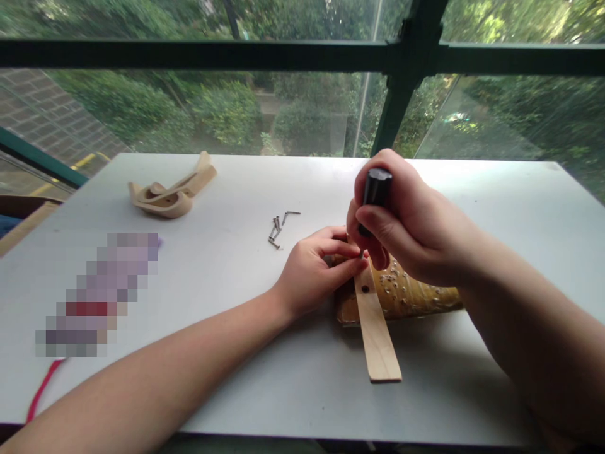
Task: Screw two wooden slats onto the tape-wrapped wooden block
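My right hand [397, 214] is closed around the black handle of a screwdriver [378, 186], held upright and slightly tilted. Its tip points down at a flat wooden strip [380, 340]. My left hand [319, 268] pinches with thumb and fingers around a small metal piece by the screwdriver's tip; whether this is a screw or the shaft I cannot tell. The strip has one dark hole showing and lies across a brown, shiny block [411, 290] with many pits in its surface. The strip's near end sticks out past the block; its far end is behind my hands.
Several loose screws [276, 230] lie on the white table [227, 378] left of my hands. Curved wooden pieces [170, 195] rest at the back left. A blurred-out object [101, 290] with a red strap [42, 391] is at the left. Windows stand behind the table.
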Available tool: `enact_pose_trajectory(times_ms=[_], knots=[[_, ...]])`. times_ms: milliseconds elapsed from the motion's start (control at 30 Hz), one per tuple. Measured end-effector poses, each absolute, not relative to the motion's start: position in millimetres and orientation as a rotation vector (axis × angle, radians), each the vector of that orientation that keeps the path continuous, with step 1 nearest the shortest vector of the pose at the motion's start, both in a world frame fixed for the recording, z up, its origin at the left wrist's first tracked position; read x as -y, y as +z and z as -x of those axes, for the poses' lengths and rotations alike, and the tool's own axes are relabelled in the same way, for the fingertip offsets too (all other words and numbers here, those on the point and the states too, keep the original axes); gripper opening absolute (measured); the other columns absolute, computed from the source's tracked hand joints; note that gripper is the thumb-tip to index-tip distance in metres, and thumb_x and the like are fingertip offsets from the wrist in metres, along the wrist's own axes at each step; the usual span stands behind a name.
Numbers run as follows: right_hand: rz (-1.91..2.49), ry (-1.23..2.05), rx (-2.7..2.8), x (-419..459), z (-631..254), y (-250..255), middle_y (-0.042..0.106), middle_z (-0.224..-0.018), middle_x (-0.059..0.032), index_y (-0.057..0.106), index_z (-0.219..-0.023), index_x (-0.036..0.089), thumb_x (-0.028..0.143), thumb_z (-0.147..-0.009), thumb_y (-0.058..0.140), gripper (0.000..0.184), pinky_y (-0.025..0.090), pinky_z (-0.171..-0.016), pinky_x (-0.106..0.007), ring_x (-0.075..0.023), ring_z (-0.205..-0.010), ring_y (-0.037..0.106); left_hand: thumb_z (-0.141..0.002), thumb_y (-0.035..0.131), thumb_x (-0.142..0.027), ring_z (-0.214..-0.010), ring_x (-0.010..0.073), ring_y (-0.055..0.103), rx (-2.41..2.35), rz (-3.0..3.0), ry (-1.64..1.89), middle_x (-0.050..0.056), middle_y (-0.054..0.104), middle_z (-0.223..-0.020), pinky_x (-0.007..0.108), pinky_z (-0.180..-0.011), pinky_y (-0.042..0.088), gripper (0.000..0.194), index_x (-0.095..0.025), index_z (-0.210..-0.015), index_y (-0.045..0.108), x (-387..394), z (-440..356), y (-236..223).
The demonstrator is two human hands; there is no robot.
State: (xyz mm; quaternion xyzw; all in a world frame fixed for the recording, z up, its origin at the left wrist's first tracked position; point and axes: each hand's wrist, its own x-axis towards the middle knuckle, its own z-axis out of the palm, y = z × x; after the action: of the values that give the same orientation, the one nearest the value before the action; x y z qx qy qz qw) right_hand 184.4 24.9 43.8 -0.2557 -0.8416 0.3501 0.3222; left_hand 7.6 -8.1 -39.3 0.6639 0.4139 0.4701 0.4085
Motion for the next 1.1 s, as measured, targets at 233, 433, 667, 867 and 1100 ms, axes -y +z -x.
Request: enact_pose_trajectory(times_ms=[233, 433, 667, 867, 1100], knots=[[0.662, 0.898, 2.235, -27, -184, 42, 0.055, -0.079, 0.0021, 0.039, -0.103, 0.025, 0.018, -0.099, 0.046, 0.011, 0.046, -0.05, -0.024, -0.0107, -0.058, 0.051, -0.082, 0.078, -0.023, -0.097, 0.0149, 0.07, -1.059, -1.687, 1.164, 0.006, 0.075, -0.11, 0.026, -0.09, 0.057, 0.007, -0.017, -0.081, 0.077, 8, -7, -38], [0.713, 0.878, 2.229, -25, -184, 42, 0.056, -0.079, 0.0017, 0.04, -0.103, 0.025, 0.018, -0.099, 0.047, 0.011, 0.044, -0.05, -0.024, -0.0105, -0.056, 0.051, -0.083, 0.078, -0.023, -0.098, 0.0164, 0.07, -1.038, -1.701, 1.18, 0.007, 0.075, -0.111, 0.029, -0.093, 0.057, 0.007, -0.017, -0.082, 0.077, 9, -8, -37], [0.671, 0.976, 2.044, -17, -186, 45, 0.062, -0.08, 0.0007, 0.046, -0.121, 0.023, 0.029, -0.099, 0.048, 0.022, 0.049, -0.052, -0.027, -0.012, -0.058, 0.056, -0.085, 0.076, -0.027, -0.112, 0.0231, 0.065, -1.036, -1.793, 1.167, 0.011, 0.07, -0.122, 0.039, -0.103, 0.052, 0.011, -0.018, -0.09, 0.078, 7, -6, -42], [0.685, 0.919, 2.08, -10, -190, 51, 0.067, -0.087, 0.0006, 0.043, -0.138, 0.025, 0.019, -0.098, 0.046, 0.041, 0.053, -0.057, -0.027, -0.0123, -0.06, 0.06, -0.089, 0.07, -0.026, -0.118, 0.024, 0.062, -0.918, -1.85, 1.19, 0.012, 0.069, -0.124, 0.04, -0.106, 0.049, 0.013, -0.017, -0.098, 0.076, 6, -2, -47], [0.655, 0.703, 2.131, -17, -196, 54, 0.066, -0.091, -0.0004, 0.055, -0.105, 0.023, 0.015, -0.092, 0.059, 0.016, 0.049, -0.055, -0.026, -0.0116, -0.065, 0.06, -0.088, 0.07, -0.024, -0.12, 0.0266, 0.061, -0.943, -1.789, 1.193, 0.013, 0.067, -0.126, 0.043, -0.108, 0.047, 0.013, -0.018, -0.096, 0.078, 6, -3, -49]])
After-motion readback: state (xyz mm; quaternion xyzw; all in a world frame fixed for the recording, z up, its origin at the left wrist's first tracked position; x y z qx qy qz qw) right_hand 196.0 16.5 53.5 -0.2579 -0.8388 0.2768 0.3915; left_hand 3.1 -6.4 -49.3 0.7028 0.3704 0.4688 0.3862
